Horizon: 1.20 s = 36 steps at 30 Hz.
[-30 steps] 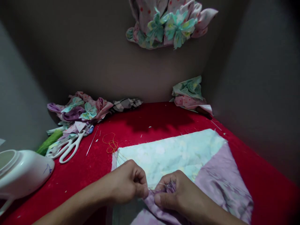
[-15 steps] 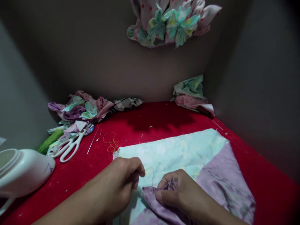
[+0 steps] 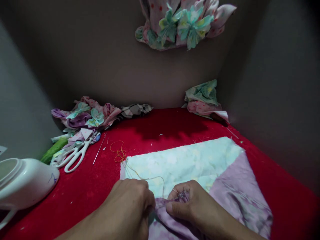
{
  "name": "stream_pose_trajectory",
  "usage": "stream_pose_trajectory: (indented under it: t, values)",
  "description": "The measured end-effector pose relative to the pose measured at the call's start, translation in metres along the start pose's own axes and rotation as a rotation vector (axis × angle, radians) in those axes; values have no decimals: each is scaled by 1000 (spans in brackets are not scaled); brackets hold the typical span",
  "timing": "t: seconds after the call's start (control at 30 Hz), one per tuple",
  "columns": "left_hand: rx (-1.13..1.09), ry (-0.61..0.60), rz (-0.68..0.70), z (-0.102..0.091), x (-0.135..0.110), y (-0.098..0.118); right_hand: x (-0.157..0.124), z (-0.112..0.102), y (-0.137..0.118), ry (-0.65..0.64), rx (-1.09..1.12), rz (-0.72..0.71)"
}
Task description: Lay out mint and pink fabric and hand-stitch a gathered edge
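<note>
A pale mint cloth (image 3: 185,163) with a lilac part (image 3: 237,186) lies on the red table (image 3: 155,133). My right hand (image 3: 192,205) is closed, pinching a gathered fold of the lilac cloth near the front edge. My left hand (image 3: 132,205) is closed beside it, touching the same fold; what it pinches is hidden, perhaps a needle. A thin thread (image 3: 147,178) loops from the cloth's left corner over to the fold between my hands.
White scissors (image 3: 75,155), a long needle (image 3: 99,149) and an orange thread tangle (image 3: 118,153) lie at left. Fabric flowers (image 3: 87,115) pile behind them, folded scraps (image 3: 203,100) at back right. A white pot (image 3: 22,181) sits at left. Fabric flowers (image 3: 182,23) hang on the wall.
My left hand drew away from the fold to the left, pulling the thread out, then came back down against the fold. My right hand kept its pinch.
</note>
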<state>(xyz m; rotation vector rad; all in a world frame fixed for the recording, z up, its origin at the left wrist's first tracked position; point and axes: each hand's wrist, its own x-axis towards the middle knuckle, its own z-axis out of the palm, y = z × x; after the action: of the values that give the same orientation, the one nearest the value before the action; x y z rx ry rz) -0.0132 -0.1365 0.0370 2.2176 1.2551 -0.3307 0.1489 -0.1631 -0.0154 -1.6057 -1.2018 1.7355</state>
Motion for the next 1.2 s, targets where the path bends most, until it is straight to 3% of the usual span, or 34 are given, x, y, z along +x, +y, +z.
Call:
stream_pose_trajectory:
  t: [0.83, 1.2]
  values:
    - [17, 27, 2, 4, 0, -1, 3, 2, 7, -12, 22, -21]
    - [29, 25, 14, -5, -4, 0, 4, 0, 3, 16, -11, -8]
